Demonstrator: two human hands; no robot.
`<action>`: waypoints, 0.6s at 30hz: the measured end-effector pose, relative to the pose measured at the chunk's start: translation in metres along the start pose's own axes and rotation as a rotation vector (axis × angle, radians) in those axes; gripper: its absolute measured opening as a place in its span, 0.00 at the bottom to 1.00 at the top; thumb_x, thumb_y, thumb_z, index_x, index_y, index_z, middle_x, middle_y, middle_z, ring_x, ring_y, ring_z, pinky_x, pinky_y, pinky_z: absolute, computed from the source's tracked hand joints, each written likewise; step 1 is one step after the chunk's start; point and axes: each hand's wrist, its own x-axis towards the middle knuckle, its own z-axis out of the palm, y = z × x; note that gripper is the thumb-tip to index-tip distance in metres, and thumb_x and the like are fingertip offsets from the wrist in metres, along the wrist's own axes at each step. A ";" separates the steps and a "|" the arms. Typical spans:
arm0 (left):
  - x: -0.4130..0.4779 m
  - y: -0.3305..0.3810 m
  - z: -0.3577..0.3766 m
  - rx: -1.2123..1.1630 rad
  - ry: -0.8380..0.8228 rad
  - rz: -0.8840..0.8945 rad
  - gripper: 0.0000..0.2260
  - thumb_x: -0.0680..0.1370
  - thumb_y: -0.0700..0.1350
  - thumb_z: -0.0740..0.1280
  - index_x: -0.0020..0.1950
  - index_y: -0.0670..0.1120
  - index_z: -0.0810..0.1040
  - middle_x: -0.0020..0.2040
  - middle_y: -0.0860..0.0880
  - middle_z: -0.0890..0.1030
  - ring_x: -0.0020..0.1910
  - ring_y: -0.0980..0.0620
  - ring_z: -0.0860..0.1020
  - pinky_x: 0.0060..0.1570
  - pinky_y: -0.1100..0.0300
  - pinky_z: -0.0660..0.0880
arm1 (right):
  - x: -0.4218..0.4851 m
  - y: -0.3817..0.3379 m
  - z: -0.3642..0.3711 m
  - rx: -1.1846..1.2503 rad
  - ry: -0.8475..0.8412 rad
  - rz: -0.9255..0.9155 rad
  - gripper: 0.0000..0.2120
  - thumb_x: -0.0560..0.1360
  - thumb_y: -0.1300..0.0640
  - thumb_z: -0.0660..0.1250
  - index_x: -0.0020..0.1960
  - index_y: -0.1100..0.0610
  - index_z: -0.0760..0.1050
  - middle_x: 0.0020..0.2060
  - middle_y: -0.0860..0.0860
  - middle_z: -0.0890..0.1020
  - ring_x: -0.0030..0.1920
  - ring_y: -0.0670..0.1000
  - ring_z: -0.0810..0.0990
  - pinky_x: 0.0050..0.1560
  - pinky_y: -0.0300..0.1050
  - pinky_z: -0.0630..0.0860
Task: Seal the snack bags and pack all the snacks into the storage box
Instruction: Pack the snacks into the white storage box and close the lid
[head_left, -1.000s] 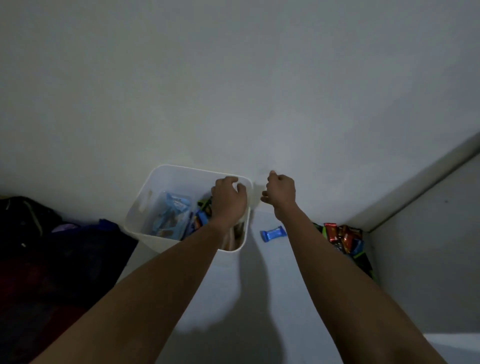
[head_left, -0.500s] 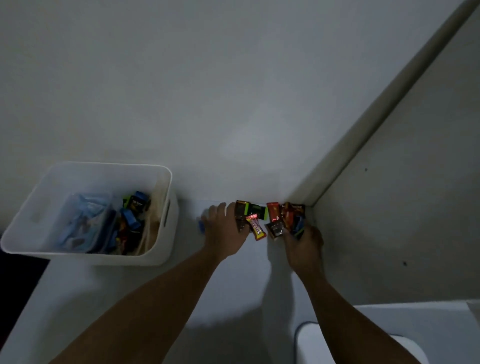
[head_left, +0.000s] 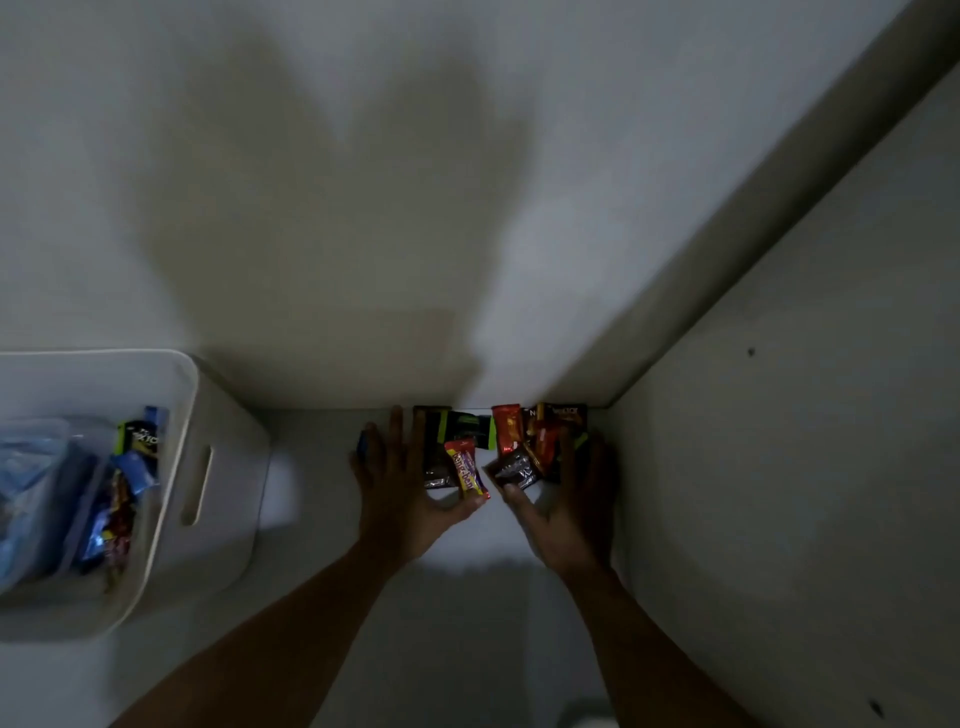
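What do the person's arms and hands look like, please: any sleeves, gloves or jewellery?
The left hand and right hand are bare: no gloves, and no rings or watch that I can make out in this dim light. Both forearms are uncovered down to the picture's lower edge, with no sleeves in view.

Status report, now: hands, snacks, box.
Left hand and right hand open, bracketing the loose snack bars against the wall. Storage box off left, partly filled. No obstruction seen between pile and box.
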 end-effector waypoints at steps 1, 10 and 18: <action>0.004 0.002 0.003 0.025 0.002 0.041 0.56 0.61 0.79 0.61 0.79 0.48 0.55 0.80 0.43 0.54 0.76 0.32 0.53 0.68 0.32 0.54 | 0.009 -0.003 0.002 -0.015 -0.021 -0.014 0.49 0.67 0.21 0.54 0.79 0.44 0.45 0.79 0.58 0.50 0.78 0.63 0.48 0.74 0.63 0.56; 0.019 -0.004 0.018 0.117 0.036 0.193 0.39 0.67 0.75 0.62 0.73 0.57 0.68 0.75 0.50 0.67 0.75 0.35 0.59 0.66 0.27 0.50 | 0.038 -0.033 0.013 -0.214 -0.021 -0.054 0.42 0.66 0.20 0.54 0.76 0.37 0.58 0.77 0.59 0.58 0.77 0.67 0.51 0.69 0.78 0.48; 0.028 0.002 0.010 -0.010 0.055 0.204 0.25 0.66 0.58 0.68 0.61 0.52 0.74 0.74 0.57 0.65 0.74 0.42 0.62 0.69 0.30 0.52 | 0.048 -0.027 0.020 -0.255 0.044 -0.185 0.32 0.68 0.28 0.64 0.67 0.41 0.72 0.65 0.56 0.72 0.66 0.63 0.69 0.68 0.70 0.61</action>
